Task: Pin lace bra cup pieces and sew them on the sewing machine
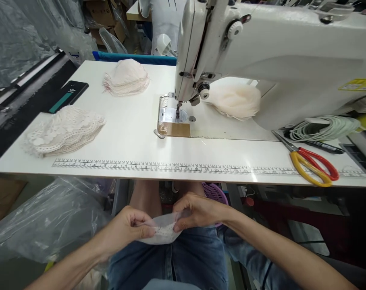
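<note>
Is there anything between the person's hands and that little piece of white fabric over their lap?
Nothing visible does. The left hand and the right hand both pinch the white fabric piece directly, one at each side, below the front edge of the sewing table.

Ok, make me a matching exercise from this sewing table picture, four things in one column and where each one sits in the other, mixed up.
Things:
1. scissors
2. phone
3. small lace piece
4. coiled cord

Places:
A. pinched between left hand and right hand, over the lap
B. table's left edge
C. front right, on the printed ruler
D. right side, at the machine's base

Pairs: 1-C, 2-B, 3-A, 4-D
</note>
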The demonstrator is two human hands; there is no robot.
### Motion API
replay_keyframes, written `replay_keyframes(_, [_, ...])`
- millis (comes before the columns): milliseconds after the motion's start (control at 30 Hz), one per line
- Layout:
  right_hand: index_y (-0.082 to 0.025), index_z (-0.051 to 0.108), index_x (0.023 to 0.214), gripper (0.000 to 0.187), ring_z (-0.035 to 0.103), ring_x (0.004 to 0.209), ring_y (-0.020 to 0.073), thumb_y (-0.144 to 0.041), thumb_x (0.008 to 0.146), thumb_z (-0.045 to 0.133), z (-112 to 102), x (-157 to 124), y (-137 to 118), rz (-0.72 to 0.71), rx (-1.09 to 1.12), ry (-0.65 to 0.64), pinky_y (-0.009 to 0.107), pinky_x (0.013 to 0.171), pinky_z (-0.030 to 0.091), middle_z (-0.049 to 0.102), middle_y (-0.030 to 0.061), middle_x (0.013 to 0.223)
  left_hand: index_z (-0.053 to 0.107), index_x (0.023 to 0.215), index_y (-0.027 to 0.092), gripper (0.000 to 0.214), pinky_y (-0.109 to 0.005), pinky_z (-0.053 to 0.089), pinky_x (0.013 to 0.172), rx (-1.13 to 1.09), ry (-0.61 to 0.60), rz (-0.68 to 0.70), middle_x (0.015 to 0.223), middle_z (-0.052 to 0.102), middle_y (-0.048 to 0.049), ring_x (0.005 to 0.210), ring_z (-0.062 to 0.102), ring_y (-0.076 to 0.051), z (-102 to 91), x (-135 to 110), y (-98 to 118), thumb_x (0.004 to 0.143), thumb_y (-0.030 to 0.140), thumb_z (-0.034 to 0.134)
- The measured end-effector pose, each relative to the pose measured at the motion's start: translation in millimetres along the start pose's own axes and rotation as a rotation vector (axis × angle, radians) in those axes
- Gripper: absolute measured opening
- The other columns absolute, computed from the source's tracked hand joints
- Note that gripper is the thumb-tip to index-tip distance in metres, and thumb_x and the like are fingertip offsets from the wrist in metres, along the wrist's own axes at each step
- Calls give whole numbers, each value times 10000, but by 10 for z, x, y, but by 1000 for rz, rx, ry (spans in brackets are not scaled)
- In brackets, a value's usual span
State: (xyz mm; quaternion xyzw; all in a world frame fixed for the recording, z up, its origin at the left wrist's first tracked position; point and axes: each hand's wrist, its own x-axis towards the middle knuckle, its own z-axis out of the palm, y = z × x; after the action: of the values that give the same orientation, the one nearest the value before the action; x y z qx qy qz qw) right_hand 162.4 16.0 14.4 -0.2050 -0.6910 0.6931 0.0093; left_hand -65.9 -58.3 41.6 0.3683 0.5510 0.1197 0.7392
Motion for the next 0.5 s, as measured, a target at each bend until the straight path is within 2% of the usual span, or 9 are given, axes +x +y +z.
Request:
replay_keyframes(167, [-110, 698, 877, 233, 571, 653, 103, -318, 777, 668, -2, 33, -9, -10, -16, -32, 162, 550, 402, 652, 16, 746, 728, 891, 174, 350, -209, 355, 613, -41, -117, 26, 751, 694, -4, 691, 562, -156, -22, 44, 9, 587, 331, 796])
replay_keyframes(333, [-88, 693, 836, 224, 548, 620, 94, -302, 775, 667, -26, 42, 6, 21, 5, -51, 157, 527, 391, 626, 8, 696, 756, 803, 185, 164, -201, 366, 579, 37, -174, 62, 656, 688, 11, 589, 531, -117, 18, 122, 60, 670, 274, 721])
replay_keyframes(500, [-93, 707, 888, 261, 595, 717, 124, -325, 775, 668, -103, 9, 106, 38, 118, -117, 192, 645, 458, 672, 43, 799, 761, 849, 199, 180, -203, 392, 610, 4, -218, 32, 701, 710, -6, 611, 546, -116, 12, 129, 61, 696, 277, 708])
